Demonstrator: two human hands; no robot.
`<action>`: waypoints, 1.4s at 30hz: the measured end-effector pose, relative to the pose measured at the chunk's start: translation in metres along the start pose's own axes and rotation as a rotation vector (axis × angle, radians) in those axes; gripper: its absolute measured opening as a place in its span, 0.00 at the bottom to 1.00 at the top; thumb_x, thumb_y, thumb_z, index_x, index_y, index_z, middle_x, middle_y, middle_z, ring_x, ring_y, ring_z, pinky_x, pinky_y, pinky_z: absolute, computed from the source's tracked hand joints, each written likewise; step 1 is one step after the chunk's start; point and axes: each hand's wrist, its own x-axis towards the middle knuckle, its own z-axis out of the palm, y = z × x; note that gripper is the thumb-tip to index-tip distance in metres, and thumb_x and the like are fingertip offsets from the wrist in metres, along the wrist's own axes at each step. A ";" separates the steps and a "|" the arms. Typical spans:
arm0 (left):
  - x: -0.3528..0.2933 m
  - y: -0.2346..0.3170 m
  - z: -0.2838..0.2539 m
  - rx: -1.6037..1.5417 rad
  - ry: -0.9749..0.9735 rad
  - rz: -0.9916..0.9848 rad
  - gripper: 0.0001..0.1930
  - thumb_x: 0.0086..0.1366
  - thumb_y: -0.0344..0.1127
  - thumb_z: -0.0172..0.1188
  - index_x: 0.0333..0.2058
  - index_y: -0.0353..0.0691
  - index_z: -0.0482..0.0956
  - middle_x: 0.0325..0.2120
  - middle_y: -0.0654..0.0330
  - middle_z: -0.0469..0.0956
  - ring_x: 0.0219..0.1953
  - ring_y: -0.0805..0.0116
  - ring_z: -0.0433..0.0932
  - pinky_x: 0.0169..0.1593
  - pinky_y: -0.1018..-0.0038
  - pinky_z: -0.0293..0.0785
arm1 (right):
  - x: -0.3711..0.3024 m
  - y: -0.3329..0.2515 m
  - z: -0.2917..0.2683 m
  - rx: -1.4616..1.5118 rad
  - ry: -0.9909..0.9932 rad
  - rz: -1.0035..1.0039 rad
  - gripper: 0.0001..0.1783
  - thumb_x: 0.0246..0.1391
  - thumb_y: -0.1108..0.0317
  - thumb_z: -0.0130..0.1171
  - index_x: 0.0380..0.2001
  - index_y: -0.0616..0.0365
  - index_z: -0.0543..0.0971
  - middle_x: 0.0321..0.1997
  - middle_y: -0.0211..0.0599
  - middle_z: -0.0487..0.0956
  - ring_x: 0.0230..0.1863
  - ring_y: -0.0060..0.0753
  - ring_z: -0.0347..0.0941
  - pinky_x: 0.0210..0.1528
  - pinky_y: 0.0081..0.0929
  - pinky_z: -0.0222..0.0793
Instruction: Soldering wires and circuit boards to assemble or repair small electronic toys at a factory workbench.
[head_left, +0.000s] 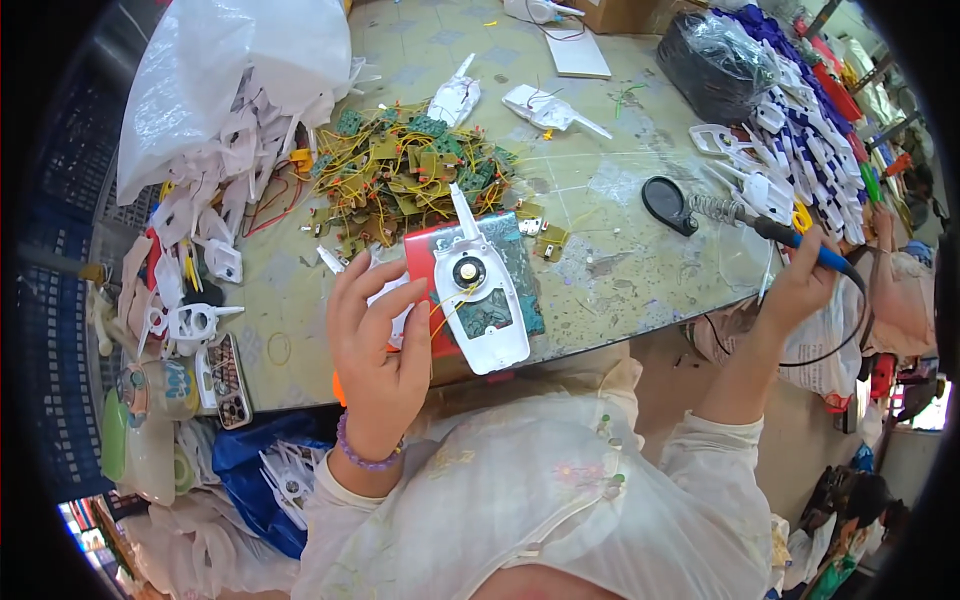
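Note:
My left hand point(382, 325) hovers with fingers apart at the left side of a white plastic housing half point(497, 350). A round black speaker point(467, 271) with yellow wires sits in the housing, which lies on a red and green mat point(530, 290). Partly hidden behind my left fingers is another white piece point(390, 292). Out to the right, my right hand point(803, 280) grips a soldering iron point(833, 260) by its blue handle. The iron's front end is at the coiled spring holder point(718, 207) of a stand with a round black base point(665, 205).
A heap of green circuit boards with yellow wires point(410, 170) lies behind the mat. White housings spill from a plastic bag point(230, 80) at left. More housings point(815, 140) are piled at right near a black bag point(715, 65). A phone point(230, 385) lies by the table's near-left edge.

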 end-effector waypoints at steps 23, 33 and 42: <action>-0.042 -0.016 -0.026 -0.068 0.018 -0.118 0.10 0.47 0.26 0.63 0.30 0.37 0.76 0.25 0.58 0.75 0.25 0.65 0.74 0.27 0.72 0.70 | -0.165 -0.133 0.036 0.264 -1.003 -0.448 0.17 0.32 0.65 0.70 0.25 0.59 0.74 0.27 0.41 0.72 0.21 0.36 0.70 0.20 0.27 0.66; -0.002 -0.081 -0.033 -0.610 -0.165 -0.651 0.20 0.52 0.29 0.62 0.43 0.31 0.68 0.23 0.67 0.70 0.25 0.80 0.67 0.30 0.84 0.64 | -0.179 -0.174 0.071 0.318 -1.018 -1.026 0.21 0.39 0.72 0.54 0.42 0.61 0.73 0.42 0.44 0.72 0.37 0.38 0.70 0.34 0.31 0.68; -0.006 -0.114 -0.018 -0.656 -0.129 -0.656 0.26 0.52 0.35 0.61 0.48 0.30 0.65 0.42 0.52 0.73 0.46 0.68 0.72 0.50 0.76 0.66 | -0.186 -0.164 0.074 0.429 -1.162 -0.982 0.22 0.36 0.72 0.53 0.40 0.67 0.72 0.40 0.44 0.72 0.39 0.41 0.70 0.38 0.30 0.71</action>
